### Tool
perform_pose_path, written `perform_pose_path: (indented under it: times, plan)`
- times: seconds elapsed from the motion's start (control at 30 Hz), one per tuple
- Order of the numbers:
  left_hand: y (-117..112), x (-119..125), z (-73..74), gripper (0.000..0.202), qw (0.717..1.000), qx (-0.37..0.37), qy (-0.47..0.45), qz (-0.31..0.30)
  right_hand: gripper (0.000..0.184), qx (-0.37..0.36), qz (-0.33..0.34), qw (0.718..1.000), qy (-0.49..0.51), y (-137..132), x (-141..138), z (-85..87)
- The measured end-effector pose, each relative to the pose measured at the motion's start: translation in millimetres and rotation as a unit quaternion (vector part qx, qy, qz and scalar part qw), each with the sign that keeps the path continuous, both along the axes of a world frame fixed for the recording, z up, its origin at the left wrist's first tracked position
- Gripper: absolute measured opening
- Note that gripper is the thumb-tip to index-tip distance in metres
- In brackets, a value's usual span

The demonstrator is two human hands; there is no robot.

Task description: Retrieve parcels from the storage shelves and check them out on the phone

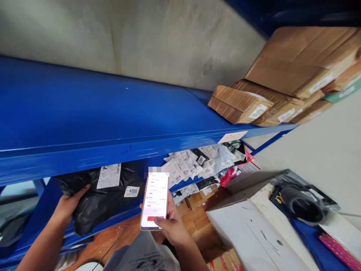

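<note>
My left hand (69,205) grips the left end of a black plastic parcel (93,205), thumb on top and the other fingers hidden beneath. The parcel bears a white shipping label (109,176) and a small sticker (131,191) reading 4006. It lies at the lower blue shelf, below the upper shelf's front edge. In my right hand (176,224) is an upright smartphone (154,205) with its screen lit. My right thumb touches the screen over a red button near the bottom. The phone is just right of the parcel, apart from it.
Cardboard boxes (239,104) stand at the right of the upper blue shelf (107,113). Several labelled bagged parcels (194,165) fill the lower shelf's right part. Below right are a white box (254,233), more cartons (201,226) and a grey round object (306,207).
</note>
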State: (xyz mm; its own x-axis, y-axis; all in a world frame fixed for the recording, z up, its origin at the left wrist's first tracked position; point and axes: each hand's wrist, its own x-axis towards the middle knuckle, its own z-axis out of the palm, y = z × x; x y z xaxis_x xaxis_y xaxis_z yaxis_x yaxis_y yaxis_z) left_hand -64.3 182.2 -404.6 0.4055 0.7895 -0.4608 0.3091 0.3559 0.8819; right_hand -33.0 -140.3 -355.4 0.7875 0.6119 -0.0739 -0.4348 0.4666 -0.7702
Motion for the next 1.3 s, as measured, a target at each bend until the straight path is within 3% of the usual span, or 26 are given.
perform_pose_path:
  times: [0.33, 0.73, 1.1, 1.3]
  plan:
    - [-1, -2, -1.7, 0.023, 0.999, -0.030, -0.013, -0.015, 0.105, -0.039, 0.011, 0.998, 0.037, 1, 1, -2.5]
    - [3, -3, -9.0, 0.032, 0.999, -0.010, -0.007, -0.033, 0.094, -0.050, 0.026, 0.998, 0.033, 6, 0, 0.2]
    - [5, -1, -12.8, 0.034, 1.000, -0.001, 0.000, -0.023, 0.104, -0.050, 0.025, 0.998, 0.041, 8, -1, 2.7]
    - [3, 0, -7.6, 0.021, 0.999, -0.026, 0.002, -0.023, 0.111, -0.049, 0.025, 0.997, 0.045, 8, 0, 1.2]
